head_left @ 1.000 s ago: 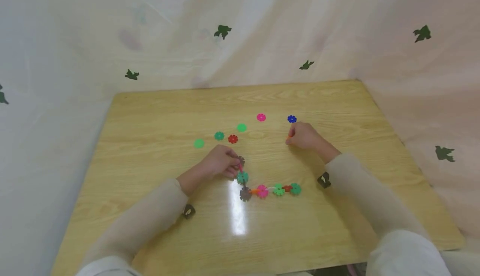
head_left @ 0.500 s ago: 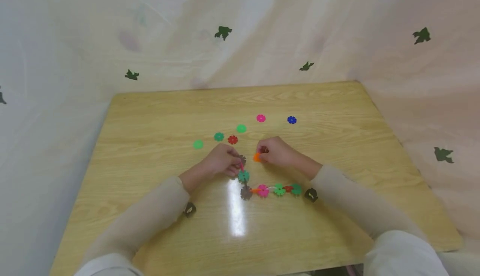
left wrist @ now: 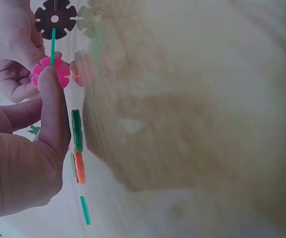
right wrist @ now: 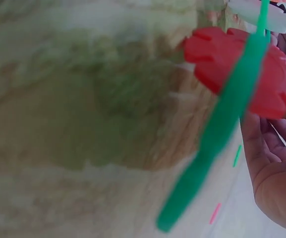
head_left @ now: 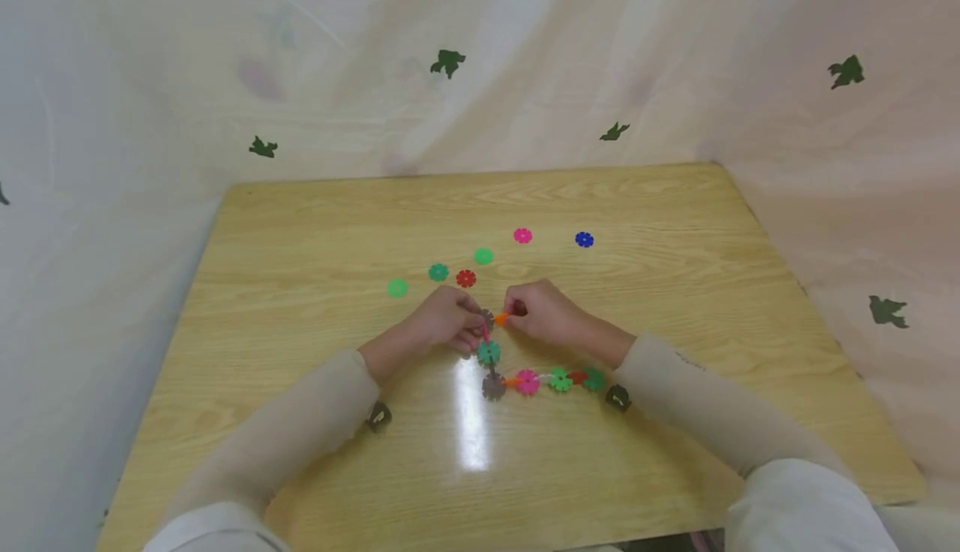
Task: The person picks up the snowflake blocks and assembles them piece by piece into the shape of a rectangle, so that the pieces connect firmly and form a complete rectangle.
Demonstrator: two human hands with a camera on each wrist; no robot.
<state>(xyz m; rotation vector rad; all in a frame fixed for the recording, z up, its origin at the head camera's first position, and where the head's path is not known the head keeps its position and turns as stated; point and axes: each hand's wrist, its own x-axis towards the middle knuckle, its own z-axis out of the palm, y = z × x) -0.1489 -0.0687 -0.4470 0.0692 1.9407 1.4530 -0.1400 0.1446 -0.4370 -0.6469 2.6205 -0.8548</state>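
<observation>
A chain of interlocking flower-shaped plastic discs lies on the table, with a brown disc [head_left: 492, 386] at its corner. Its right-hand row runs through a pink disc [head_left: 528, 382] and a light green disc [head_left: 560, 379]; a dark green disc [head_left: 488, 352] leads away from the corner. My left hand [head_left: 444, 321] pinches the chain's far end, its thumb on a pink disc [left wrist: 63, 73] in the left wrist view. My right hand [head_left: 546, 313] pinches an orange disc [head_left: 501, 318], its edge right at the end brown disc [head_left: 487, 318]. A red disc [right wrist: 222, 64] fills the right wrist view's foreground.
Loose discs lie beyond the hands: light green [head_left: 397, 288], dark green [head_left: 438, 272], red [head_left: 466, 278], another light green [head_left: 483, 256], pink [head_left: 522, 236] and blue [head_left: 584, 239]. A printed cloth [head_left: 337, 77] hangs behind the wooden table [head_left: 300, 227].
My right hand has come left and nearer from beside the blue disc, bringing the orange disc to the chain's far end. My left hand has kept its hold there, nearly still.
</observation>
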